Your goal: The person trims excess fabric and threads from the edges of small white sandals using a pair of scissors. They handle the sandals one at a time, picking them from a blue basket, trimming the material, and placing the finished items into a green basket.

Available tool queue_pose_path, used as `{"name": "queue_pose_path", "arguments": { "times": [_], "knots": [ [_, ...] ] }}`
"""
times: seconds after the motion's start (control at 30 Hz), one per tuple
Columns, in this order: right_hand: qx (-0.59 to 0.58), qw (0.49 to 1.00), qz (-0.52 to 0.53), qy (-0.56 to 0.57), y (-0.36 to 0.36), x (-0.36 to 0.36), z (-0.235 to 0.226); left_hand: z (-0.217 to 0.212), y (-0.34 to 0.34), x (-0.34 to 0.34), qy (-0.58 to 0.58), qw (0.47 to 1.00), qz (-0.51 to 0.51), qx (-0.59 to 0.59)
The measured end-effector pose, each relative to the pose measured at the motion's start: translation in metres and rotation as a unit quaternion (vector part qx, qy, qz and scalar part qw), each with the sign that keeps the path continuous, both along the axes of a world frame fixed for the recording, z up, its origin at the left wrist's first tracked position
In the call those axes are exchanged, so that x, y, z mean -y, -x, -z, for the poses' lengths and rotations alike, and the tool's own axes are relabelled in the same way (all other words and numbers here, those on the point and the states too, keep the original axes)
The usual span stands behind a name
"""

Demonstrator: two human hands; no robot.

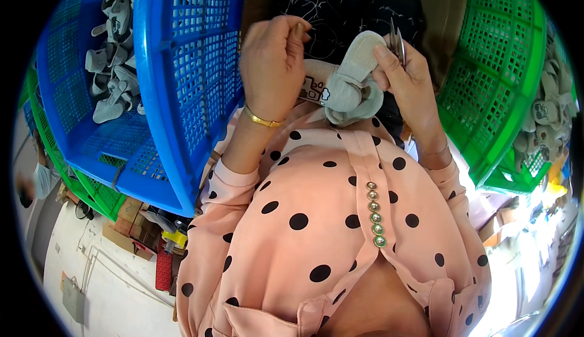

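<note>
My right hand (409,76) is closed around a pair of thread snips (396,43), whose metal blades point up. Its thumb and fingers also grip the pale sole of a light grey fabric slipper (358,57). A second grey part with a dark and white cartoon patch (316,88) hangs beside it, partly behind my left hand (272,57). That hand is raised to the left of the slipper, wearing a gold bracelet (261,118), its fingers curled in and thumb pressed to the fingertips. Anything pinched there is too small to make out.
A blue plastic basket (158,93) stands close on the left, with several grey slippers (115,63) in it. On the right a green basket (486,93) stands near more grey slippers (544,112). White thread ends (310,2) lie on dark cloth ahead. Another person (42,182) shows at far left.
</note>
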State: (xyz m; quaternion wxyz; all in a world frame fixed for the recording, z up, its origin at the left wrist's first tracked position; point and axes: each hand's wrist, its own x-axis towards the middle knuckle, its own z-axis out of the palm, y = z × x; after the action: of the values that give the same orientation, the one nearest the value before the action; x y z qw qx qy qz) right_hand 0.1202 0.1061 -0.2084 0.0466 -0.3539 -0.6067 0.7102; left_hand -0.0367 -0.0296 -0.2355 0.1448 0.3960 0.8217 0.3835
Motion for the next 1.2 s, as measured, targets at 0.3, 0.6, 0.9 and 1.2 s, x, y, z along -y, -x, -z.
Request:
{"name": "queue_pose_path", "arguments": {
  "times": [0.3, 0.6, 0.9, 1.2],
  "knots": [
    [-0.004, 0.999, 0.029, 0.029, 0.002, 0.001, 0.006, 0.004, -0.012, 0.013, -0.026, 0.978, 0.12, 0.171],
    [0.004, 0.999, 0.031, -0.014, 0.004, 0.009, 0.006, 0.006, -0.014, 0.009, -0.103, 0.983, 0.151, 0.004],
    [0.007, 1.0, 0.024, 0.011, 0.004, 0.008, 0.01, 0.005, -0.002, 0.017, -0.069, 0.993, 0.035, -0.088],
    [0.016, 0.999, 0.034, 0.011, 0.007, 0.011, 0.005, -0.003, -0.022, 0.011, -0.098, 0.975, 0.005, 0.2]
  ]
}}
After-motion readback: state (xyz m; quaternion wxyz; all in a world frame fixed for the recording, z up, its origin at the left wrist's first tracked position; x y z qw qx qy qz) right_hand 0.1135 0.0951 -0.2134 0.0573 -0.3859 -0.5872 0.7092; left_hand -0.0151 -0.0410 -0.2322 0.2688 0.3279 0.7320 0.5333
